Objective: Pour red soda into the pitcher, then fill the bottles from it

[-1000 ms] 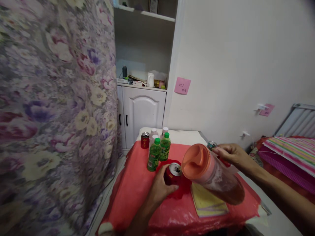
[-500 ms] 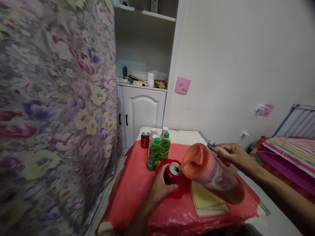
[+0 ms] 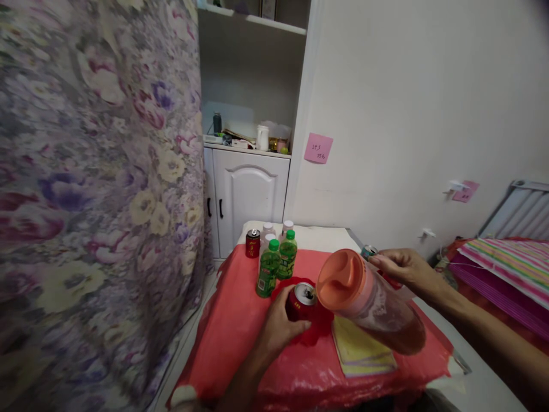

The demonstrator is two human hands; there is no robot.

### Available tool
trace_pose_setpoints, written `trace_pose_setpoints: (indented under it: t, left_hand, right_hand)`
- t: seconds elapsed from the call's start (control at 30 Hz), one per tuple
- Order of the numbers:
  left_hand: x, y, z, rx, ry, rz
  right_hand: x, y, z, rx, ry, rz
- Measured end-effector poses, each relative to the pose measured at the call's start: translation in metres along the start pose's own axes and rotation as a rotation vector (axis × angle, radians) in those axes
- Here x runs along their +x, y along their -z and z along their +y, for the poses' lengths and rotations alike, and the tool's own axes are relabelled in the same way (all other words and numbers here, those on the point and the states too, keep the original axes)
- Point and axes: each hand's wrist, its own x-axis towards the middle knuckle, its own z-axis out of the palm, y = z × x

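My left hand (image 3: 278, 329) is wrapped round an open red can (image 3: 301, 303) that stands on a red dish on the red table cover (image 3: 235, 337). My right hand (image 3: 405, 269) is closed on the far side of a clear pitcher (image 3: 373, 306) with an orange lid. The pitcher is tilted, its spout just right of the can's top. Brownish liquid lies in the pitcher's lower end. No liquid shows leaving the spout.
Two green bottles (image 3: 269, 269), white-capped bottles (image 3: 268, 229) and a small red can (image 3: 253, 243) stand at the table's back. A teal can (image 3: 368, 252) is behind the pitcher, a yellow pad (image 3: 360, 352) under it. Floral curtain (image 3: 94, 189) left, white cabinet (image 3: 246, 194) behind, bed (image 3: 506, 257) right.
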Motion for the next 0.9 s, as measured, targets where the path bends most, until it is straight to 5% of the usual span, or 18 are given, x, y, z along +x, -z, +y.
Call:
trace_pose_setpoints:
  t: [0.9]
  left_hand:
    - [0.0003, 0.0005, -0.0020, -0.016, -0.001, -0.012]
  right_hand:
    - [0.0001, -0.0015, 0.0009, 0.034, 0.005, -0.007]
